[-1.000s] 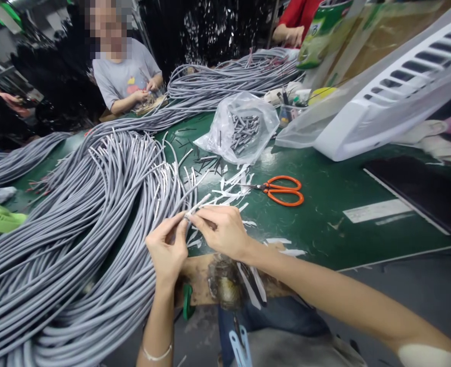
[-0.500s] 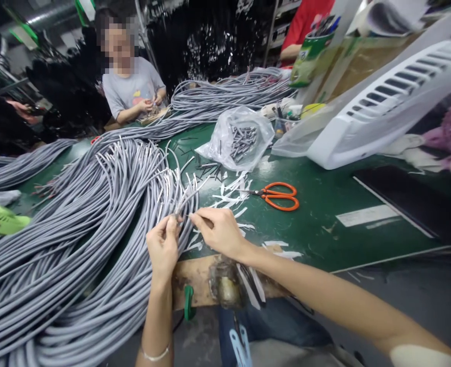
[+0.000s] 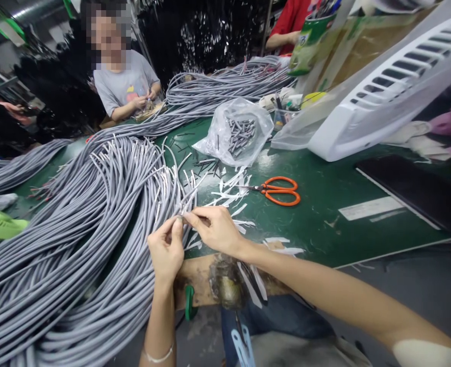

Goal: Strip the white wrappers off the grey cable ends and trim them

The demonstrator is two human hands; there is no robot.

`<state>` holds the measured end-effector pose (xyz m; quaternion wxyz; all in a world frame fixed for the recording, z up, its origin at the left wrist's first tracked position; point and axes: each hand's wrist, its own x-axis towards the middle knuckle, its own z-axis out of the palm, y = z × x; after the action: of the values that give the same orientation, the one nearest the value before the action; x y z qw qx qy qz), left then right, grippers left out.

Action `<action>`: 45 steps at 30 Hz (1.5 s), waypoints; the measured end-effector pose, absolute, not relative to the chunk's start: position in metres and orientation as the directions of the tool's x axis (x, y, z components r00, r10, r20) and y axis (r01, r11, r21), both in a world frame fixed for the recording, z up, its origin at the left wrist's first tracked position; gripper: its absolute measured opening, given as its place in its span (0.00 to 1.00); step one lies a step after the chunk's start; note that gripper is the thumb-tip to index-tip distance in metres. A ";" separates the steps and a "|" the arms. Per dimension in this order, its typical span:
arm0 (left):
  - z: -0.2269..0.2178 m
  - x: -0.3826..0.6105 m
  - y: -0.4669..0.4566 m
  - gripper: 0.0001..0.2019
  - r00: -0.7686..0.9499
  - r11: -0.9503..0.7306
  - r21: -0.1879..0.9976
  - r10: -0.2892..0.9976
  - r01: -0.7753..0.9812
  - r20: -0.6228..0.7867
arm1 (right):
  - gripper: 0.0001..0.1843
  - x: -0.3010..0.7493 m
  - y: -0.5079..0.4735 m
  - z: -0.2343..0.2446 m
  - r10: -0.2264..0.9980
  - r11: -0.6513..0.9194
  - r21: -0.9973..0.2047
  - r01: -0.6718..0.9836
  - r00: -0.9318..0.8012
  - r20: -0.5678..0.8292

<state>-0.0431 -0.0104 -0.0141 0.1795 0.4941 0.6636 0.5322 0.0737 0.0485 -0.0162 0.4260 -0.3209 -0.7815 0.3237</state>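
A big bundle of grey cables (image 3: 76, 229) lies across the green table (image 3: 325, 224), its cut ends fanned out near the middle. My left hand (image 3: 167, 251) pinches the end of one grey cable between thumb and fingers. My right hand (image 3: 216, 229) meets it from the right, fingertips pinched at the same cable tip. Whether a small piece is in the right fingers is too small to tell. White paper strips (image 3: 233, 191) lie scattered just beyond my hands.
Orange-handled scissors (image 3: 279, 191) lie right of the strips. A clear bag of small grey tubes (image 3: 239, 132) sits behind them. A white fan housing (image 3: 382, 97) leans at the right. A person in a grey shirt (image 3: 124, 84) works across the table; more cables (image 3: 225, 84) lie behind.
Both hands stay pinched together at the cable ends, shifting slightly left. The view bobbed up and back down.
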 end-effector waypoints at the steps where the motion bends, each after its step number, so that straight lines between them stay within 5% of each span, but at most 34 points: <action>1: -0.014 -0.042 -0.011 0.13 -0.440 -0.059 0.857 0.839 0.511 0.320 | 0.21 0.075 0.049 -0.016 0.769 0.606 -0.761 0.234 -0.417 0.484; 6: -0.013 -0.038 -0.011 0.11 -0.423 -0.060 0.811 0.829 0.582 0.365 | 0.19 0.079 0.046 -0.017 0.593 0.804 -0.548 0.229 -0.360 0.720; 11: -0.014 -0.042 -0.004 0.11 -0.557 0.046 0.834 0.764 0.549 0.325 | 0.20 0.078 0.028 -0.013 0.211 0.966 -0.249 -0.072 -0.339 0.917; 13: -0.014 -0.043 -0.003 0.12 -0.556 0.023 0.878 0.782 0.478 0.282 | 0.19 0.078 0.027 -0.013 0.271 0.953 -0.302 -0.025 -0.375 0.887; 15: -0.013 -0.043 -0.004 0.13 -0.530 -0.026 0.915 0.809 0.402 0.256 | 0.18 0.079 0.033 -0.013 0.515 0.857 -0.469 0.215 -0.390 0.764; 18: -0.013 -0.042 -0.009 0.13 -0.516 -0.070 0.926 0.814 0.372 0.269 | 0.16 0.082 0.046 -0.014 0.656 0.750 -0.522 0.406 -0.358 0.665; 24: -0.021 -0.042 -0.012 0.11 -0.494 -0.107 0.885 0.796 0.453 0.349 | 0.17 0.083 0.049 -0.014 0.561 0.807 -0.406 0.428 -0.343 0.753; 32: -0.022 -0.042 -0.013 0.07 -0.363 -0.162 0.687 0.751 0.709 0.552 | 0.15 0.087 0.048 -0.012 0.482 0.820 -0.251 0.515 -0.382 0.789; 35: -0.020 -0.040 -0.013 0.06 -0.291 -0.197 0.611 0.742 0.767 0.605 | 0.15 0.086 0.047 -0.014 0.528 0.822 -0.329 0.464 -0.404 0.747; 40: -0.020 -0.040 -0.012 0.06 -0.325 -0.197 0.639 0.729 0.744 0.603 | 0.18 0.087 0.050 -0.009 0.749 0.619 -0.775 0.128 -0.391 0.534; 45: -0.023 -0.039 -0.008 0.08 -0.396 -0.087 0.695 0.769 0.713 0.502 | 0.21 0.101 0.067 0.000 0.878 0.479 -0.843 -0.245 0.102 0.468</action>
<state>-0.0391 -0.0082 -0.0225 0.0283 0.5489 0.6751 0.4921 0.1008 0.0672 0.0000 0.6791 -0.2999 -0.5274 0.4133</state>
